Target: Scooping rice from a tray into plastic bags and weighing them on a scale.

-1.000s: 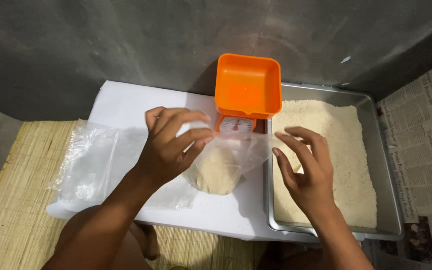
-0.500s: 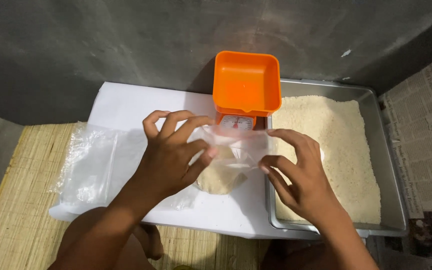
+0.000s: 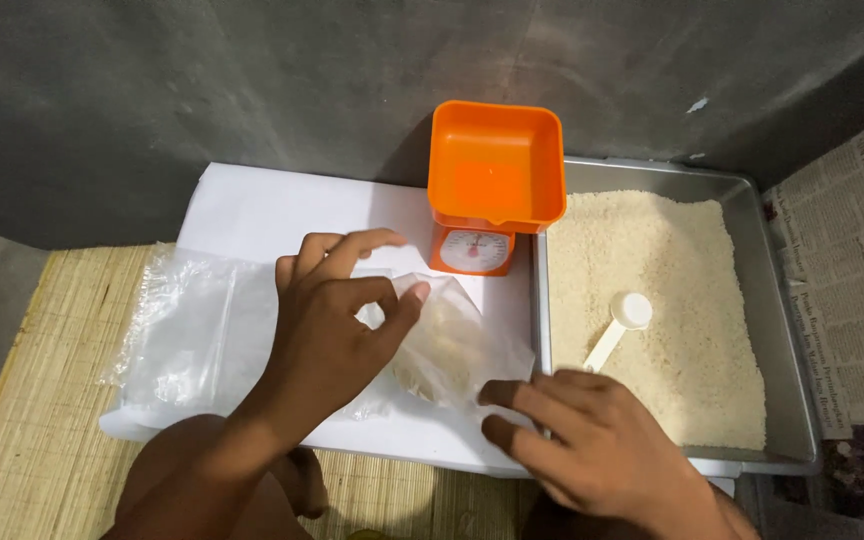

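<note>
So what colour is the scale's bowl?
Bright orange; the bowl shows clearly in the head view.

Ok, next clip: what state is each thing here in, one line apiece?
Small plastic bag: partly filled with pale grains, lying on the white sheet.
Left hand: pinching the bag's top.
Right hand: fingertips on the bag's edge.
Scale: orange pan empty.
Metal tray: filled with grains.
White scoop: lying on the grains.
Stack of clear bags: empty, flat.

A dark grey wall point(image 3: 202, 90) (rough, mottled) rises behind. A woven mat point(image 3: 22, 400) covers the floor at left; newspaper point(image 3: 852, 270) lies at right. Light is dim.
</note>
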